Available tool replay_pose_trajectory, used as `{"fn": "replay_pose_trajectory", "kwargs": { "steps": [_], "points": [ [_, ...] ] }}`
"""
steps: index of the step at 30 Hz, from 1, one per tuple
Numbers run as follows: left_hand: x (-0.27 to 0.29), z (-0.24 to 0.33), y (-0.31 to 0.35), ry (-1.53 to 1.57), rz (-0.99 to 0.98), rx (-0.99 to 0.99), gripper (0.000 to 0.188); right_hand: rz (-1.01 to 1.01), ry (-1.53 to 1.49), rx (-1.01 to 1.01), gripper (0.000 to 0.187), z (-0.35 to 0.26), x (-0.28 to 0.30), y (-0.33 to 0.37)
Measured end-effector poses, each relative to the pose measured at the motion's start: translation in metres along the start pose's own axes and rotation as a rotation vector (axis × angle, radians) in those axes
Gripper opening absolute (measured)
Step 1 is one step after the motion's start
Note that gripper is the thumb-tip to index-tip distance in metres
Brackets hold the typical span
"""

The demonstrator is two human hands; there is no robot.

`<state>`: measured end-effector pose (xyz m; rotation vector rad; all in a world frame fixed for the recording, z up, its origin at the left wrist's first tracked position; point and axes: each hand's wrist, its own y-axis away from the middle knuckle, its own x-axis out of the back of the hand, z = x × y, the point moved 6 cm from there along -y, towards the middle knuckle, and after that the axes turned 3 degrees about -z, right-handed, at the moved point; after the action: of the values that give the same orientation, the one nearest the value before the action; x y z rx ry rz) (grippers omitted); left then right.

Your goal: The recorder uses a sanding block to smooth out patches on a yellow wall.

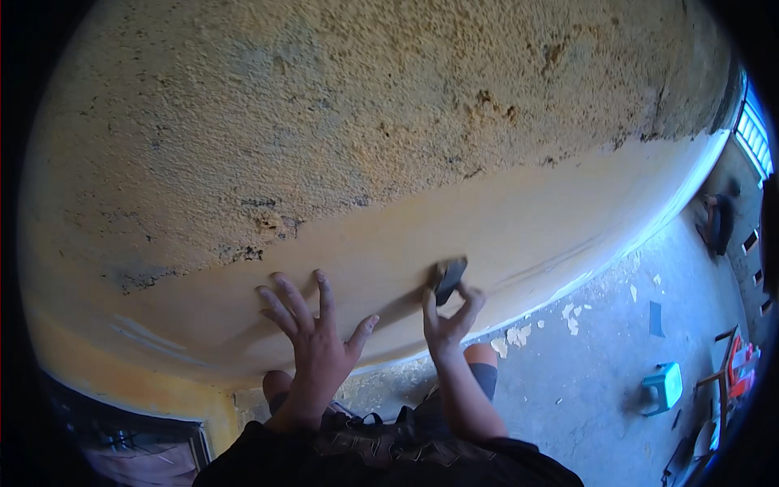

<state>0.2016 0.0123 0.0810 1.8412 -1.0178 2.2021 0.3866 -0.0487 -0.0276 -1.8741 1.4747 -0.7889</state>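
Note:
In front of me is a yellow-tan wall [519, 207], rough and pitted above and smooth in its lower band. My left hand [312, 329] is spread against the smooth part, fingers apart and holding nothing. Pale dust whitens its fingertips. To its right, my right hand [451, 323] pinches a dark, flat pad [449, 278] that looks like sandpaper, held against the smooth band below the rough edge. The pad is slightly blurred, so its exact make is hard to tell.
Paint flakes [518, 334] litter the grey floor [560, 398] along the wall's foot. Farther right are a dark flat sheet [656, 319], a turquoise stool [665, 388] and a red-topped table [740, 365] with things on it. Another person [717, 223] is at the far right. A dark-framed opening [138, 446] lies lower left.

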Motion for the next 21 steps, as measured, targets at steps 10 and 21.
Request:
{"fn": "replay_pose_trajectory", "kwargs": {
  "steps": [10,21],
  "points": [
    [-0.004,-0.003,0.002,0.034,0.063,-0.026,0.087,-0.131,0.025,-0.023,0.058,0.0,-0.022,0.045],
    [-0.021,-0.022,0.03,-0.048,-0.028,-0.12,0.086,-0.367,-0.02,0.129,0.057,0.001,0.003,0.049]
  ]
}}
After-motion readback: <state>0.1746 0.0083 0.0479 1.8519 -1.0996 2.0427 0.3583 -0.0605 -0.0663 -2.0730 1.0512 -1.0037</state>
